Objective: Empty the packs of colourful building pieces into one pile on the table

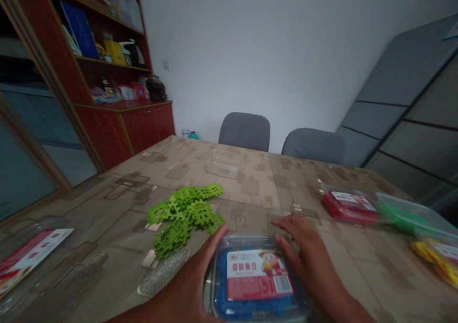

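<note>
A clear plastic box (257, 308) with blue pieces inside sits on the table at the front, its lid on. A red and white label with a cartoon figure covers the middle of the lid. Around the box's left side, my left hand (198, 277) is closed, its thumb side along the edge. My right hand (309, 256) grips the right side, with one finger stretched past the far corner. Left of the box and further back lies a loose heap of green lattice-like plastic pieces (179, 213).
A clear plastic tray (223, 165) stands further back. At right are boxes with red pieces (348, 206), green pieces (411, 215) and yellow pieces (434, 258). A labelled clear lid (39, 251) lies at left. Two grey chairs (245, 130) stand behind the table.
</note>
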`<act>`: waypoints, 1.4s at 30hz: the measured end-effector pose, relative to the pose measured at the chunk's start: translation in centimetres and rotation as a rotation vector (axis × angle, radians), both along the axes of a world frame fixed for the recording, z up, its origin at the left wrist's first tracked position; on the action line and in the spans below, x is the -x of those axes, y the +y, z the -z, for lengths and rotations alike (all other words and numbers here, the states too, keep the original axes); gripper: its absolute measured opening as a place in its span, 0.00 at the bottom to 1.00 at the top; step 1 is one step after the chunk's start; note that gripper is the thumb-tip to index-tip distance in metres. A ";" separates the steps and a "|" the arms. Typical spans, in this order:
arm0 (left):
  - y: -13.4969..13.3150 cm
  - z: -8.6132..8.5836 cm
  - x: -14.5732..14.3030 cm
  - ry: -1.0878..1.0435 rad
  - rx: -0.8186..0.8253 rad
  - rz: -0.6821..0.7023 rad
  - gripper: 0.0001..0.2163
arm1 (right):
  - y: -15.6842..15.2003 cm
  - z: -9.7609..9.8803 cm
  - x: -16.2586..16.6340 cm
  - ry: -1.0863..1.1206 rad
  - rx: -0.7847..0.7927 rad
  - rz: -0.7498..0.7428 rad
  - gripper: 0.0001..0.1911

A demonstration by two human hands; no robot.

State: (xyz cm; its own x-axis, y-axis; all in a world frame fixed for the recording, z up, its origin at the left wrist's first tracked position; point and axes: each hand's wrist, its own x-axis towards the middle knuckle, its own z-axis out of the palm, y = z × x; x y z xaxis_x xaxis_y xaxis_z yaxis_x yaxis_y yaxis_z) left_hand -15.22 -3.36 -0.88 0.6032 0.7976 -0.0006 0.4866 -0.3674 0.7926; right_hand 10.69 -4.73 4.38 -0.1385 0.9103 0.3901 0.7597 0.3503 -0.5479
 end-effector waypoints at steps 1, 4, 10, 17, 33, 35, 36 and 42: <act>0.1 0.2 0.0 -0.008 0.002 0.010 0.60 | -0.5 -0.6 0.3 -0.051 -0.008 -0.071 0.09; 0.2 0.6 0.1 -0.041 0.003 0.036 0.59 | -1.8 -1.3 1.8 -0.191 0.070 -0.341 0.08; -0.1 0.1 0.9 -0.070 0.076 0.030 0.58 | -1.9 2.6 3.5 -0.380 -0.097 -0.369 0.04; -0.3 -2.6 0.5 -0.114 0.019 -0.165 0.21 | 0.6 -0.6 2.3 -0.135 0.143 -0.296 0.09; 2.7 -5.7 -0.7 0.168 -0.104 -0.083 0.07 | 3.0 0.9 3.4 -0.039 0.271 -0.196 0.07; 2.5 -5.8 -0.9 0.169 -0.123 -0.069 0.06 | 2.7 0.7 3.4 -0.048 0.268 -0.200 0.06; 2.4 -5.8 -1.0 0.166 -0.129 -0.067 0.06 | 2.6 0.6 3.5 -0.052 0.260 -0.205 0.05; 2.9 -6.0 -1.3 0.147 -0.076 -0.046 0.07 | 2.5 -0.1 3.9 -0.056 0.283 -0.164 0.05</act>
State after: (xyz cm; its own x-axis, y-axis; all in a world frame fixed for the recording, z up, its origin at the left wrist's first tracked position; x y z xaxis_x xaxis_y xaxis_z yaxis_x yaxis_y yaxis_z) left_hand -13.96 -0.48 5.11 0.5640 0.8254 -0.0253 0.6132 -0.3981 0.6823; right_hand 6.84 -2.21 4.52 -0.3059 0.9453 0.1130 0.7374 0.3103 -0.6000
